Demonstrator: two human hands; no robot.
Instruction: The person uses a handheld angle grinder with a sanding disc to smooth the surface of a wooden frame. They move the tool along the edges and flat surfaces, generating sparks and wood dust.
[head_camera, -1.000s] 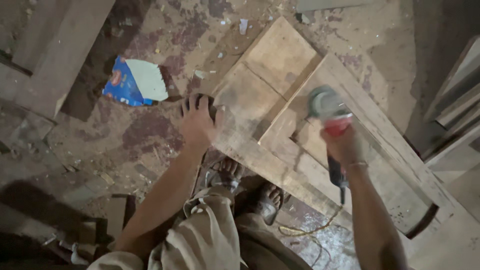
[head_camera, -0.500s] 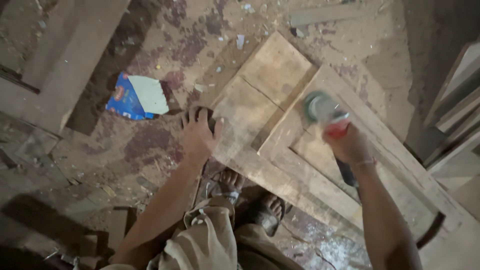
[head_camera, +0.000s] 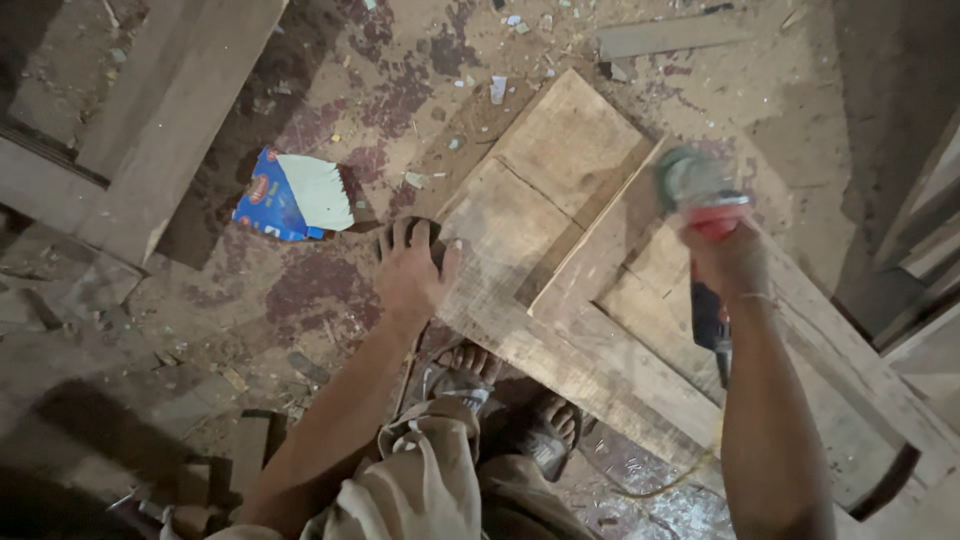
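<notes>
A wooden frame of pale planks (head_camera: 560, 160) lies flat on a dusty floor. My left hand (head_camera: 412, 270) presses down on the frame's left corner, fingers spread over its edge. My right hand (head_camera: 728, 262) is closed around a red and dark angle grinder (head_camera: 700, 200). Its round green-grey head sits on the upper end of the frame's inner rail. The grinder's cable runs down past my right forearm.
A torn blue and white paper packet (head_camera: 290, 196) lies on the floor left of the frame. Wide planks (head_camera: 170, 110) lie at the upper left, more boards (head_camera: 925, 230) at the right. My sandalled feet (head_camera: 500, 395) stand under the frame's near edge. Wood scraps litter the floor.
My right hand has carried the grinder up and to the right along the rail. My left hand has stayed on the frame's corner.
</notes>
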